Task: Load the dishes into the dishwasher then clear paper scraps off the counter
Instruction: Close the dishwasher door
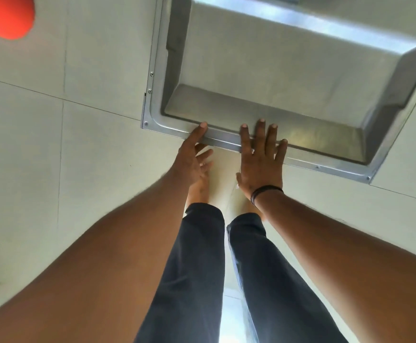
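The dishwasher door (pixel 271 78) lies open and flat, its steel inner panel facing up, across the upper right of the head view. My left hand (pixel 192 157) has its thumb laid on the door's near rim, while its fingers hang spread and loose just below the edge. My right hand (pixel 260 159), with a dark band at the wrist, rests flat on the same rim with straight fingers reaching onto the panel. No dishes or paper scraps are in view.
Pale floor tiles (pixel 53 134) surround the door. A red-orange object (pixel 4 16) sits at the top left corner. My legs in dark trousers (pixel 197 268) and my bare feet stand right below the door's near edge.
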`<state>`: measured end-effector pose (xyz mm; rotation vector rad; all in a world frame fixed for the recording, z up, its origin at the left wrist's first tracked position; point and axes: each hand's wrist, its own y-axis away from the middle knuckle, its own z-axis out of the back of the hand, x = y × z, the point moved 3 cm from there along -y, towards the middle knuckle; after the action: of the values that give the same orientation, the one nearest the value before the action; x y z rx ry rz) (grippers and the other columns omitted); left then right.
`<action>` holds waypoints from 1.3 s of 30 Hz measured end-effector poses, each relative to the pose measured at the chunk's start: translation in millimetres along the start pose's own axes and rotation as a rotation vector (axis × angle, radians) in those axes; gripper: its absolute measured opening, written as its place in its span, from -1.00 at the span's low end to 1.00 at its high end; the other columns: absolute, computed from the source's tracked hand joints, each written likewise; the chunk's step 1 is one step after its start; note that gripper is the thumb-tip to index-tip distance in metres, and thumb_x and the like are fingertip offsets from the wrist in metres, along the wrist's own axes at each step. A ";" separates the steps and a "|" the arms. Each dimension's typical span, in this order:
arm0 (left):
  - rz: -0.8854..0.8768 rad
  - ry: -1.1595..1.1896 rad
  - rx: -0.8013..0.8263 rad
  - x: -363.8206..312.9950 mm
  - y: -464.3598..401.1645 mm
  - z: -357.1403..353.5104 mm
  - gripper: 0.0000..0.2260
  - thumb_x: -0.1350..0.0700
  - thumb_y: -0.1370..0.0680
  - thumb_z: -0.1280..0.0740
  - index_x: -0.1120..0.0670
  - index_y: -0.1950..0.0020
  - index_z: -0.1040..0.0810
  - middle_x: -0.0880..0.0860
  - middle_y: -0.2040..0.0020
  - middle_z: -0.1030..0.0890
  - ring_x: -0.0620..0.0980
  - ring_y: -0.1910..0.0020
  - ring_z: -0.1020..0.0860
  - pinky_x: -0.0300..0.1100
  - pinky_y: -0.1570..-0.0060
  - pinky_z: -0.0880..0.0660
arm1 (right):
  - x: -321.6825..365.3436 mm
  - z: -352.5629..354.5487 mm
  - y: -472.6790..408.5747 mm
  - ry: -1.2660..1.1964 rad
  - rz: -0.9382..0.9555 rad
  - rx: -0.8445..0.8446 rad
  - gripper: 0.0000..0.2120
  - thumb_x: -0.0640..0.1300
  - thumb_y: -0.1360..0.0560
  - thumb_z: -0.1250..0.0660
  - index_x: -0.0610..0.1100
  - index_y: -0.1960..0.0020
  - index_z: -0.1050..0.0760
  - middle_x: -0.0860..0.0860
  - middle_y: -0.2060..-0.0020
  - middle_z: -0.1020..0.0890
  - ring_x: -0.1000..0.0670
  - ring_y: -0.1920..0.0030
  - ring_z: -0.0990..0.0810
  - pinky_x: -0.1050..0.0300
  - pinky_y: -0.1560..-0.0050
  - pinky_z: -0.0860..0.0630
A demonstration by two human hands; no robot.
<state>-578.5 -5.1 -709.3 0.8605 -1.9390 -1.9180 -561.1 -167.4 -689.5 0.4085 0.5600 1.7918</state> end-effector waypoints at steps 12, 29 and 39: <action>-0.029 0.242 -0.028 -5.3 6.0 -17.6 -0.69 0.04 -0.49 -0.48 0.03 -0.18 -0.51 0.17 -0.22 -0.54 0.18 -0.24 -0.55 0.08 -0.28 -0.52 | 6.6 5.1 3.4 -0.007 -0.008 -0.065 0.00 0.09 -0.46 -0.45 -0.12 -0.62 0.14 -0.33 -0.57 0.06 -0.44 -0.55 0.06 -0.47 -0.46 -0.04; 0.058 -0.015 -0.039 -124.7 281.6 -74.8 -0.46 -0.23 -0.32 -0.55 0.06 -0.16 -0.59 0.10 -0.10 -0.62 0.10 -0.12 -0.56 0.03 -0.13 -0.52 | -10.6 281.3 107.0 -0.054 -0.048 -0.347 -0.30 -0.20 -0.39 -0.42 -0.07 -0.48 -0.26 -0.18 -0.30 -0.42 -0.26 -0.35 -0.37 -0.39 -0.44 -0.19; -0.053 -0.177 0.049 -261.4 454.6 -152.8 -0.69 -0.09 -0.56 -0.43 0.12 -0.13 -0.55 0.16 -0.02 -0.65 0.14 -0.10 -0.61 0.01 -0.20 -0.58 | -72.8 511.9 114.7 -0.132 0.020 -0.382 -0.46 -0.27 -0.48 -0.37 -0.06 -0.43 -0.38 -0.11 -0.26 -0.52 -0.22 -0.27 -0.45 -0.15 -0.25 -0.45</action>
<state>-381.6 -2.3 -199.8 0.7862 -2.0907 -2.0471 -354.9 -178.7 -201.8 0.2644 0.1151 1.8259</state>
